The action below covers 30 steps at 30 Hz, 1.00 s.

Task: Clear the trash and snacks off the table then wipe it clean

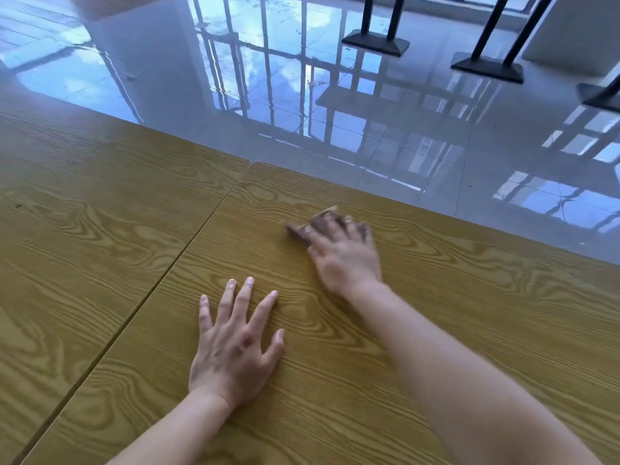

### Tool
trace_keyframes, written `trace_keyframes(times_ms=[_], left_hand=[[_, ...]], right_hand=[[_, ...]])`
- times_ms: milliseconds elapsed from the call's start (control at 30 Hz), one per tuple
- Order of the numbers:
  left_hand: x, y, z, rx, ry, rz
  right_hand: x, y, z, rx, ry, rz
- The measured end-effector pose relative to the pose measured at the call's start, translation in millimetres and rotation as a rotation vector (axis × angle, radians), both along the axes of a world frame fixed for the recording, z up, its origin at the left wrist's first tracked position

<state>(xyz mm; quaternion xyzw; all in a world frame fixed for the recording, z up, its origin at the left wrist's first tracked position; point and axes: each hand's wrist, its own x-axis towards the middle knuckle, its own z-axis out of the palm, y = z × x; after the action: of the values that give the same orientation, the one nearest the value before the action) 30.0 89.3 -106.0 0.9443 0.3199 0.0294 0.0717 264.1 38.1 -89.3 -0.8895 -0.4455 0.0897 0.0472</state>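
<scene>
Right hand point(345, 260): fingers stretched flat, pressing a small brown cloth point(302, 229) (both blurred).
Left hand point(231, 344): palm down, fingers spread, resting on the yellow wood-grain table point(469, 313).
Cloth: near the table's far edge.

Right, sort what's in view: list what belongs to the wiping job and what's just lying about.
Job:
brown cloth, pressed by the right hand
wood-grain table
left hand, flat on it

Just there:
black metal stands
glossy tiled floor
</scene>
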Motion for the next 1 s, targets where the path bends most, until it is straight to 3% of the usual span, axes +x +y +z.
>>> trace_keyframes(times_ms=[100,200,300,400,667,800,1000], left_hand=[[0,1,-1,0.010,-0.004,-0.007],[0,1,-3,0.013,-0.015,-0.009],[1,1,-4,0.015,-0.022,-0.002],[1,-1,-4,0.020,-0.023,-0.004],[0,-2,6,-0.077,-0.111,0.000],[-3,2,11,-0.286,-0.404,0.107],[-8,3,12,-0.398,-0.542,0.085]], right_hand=[[-29,-43,-7,0.023,-0.010,0.200],[27,-102,-6,0.013,-0.079,-0.046],[77,-150,3,-0.083,-0.008,-0.363],[55,-154,6,-0.091,0.028,-0.458],[-131,-130,-4,0.033,-0.003,0.024],[-98,-105,0,0.026,-0.031,0.233],[-45,-10,1,-0.010,0.005,-0.114]])
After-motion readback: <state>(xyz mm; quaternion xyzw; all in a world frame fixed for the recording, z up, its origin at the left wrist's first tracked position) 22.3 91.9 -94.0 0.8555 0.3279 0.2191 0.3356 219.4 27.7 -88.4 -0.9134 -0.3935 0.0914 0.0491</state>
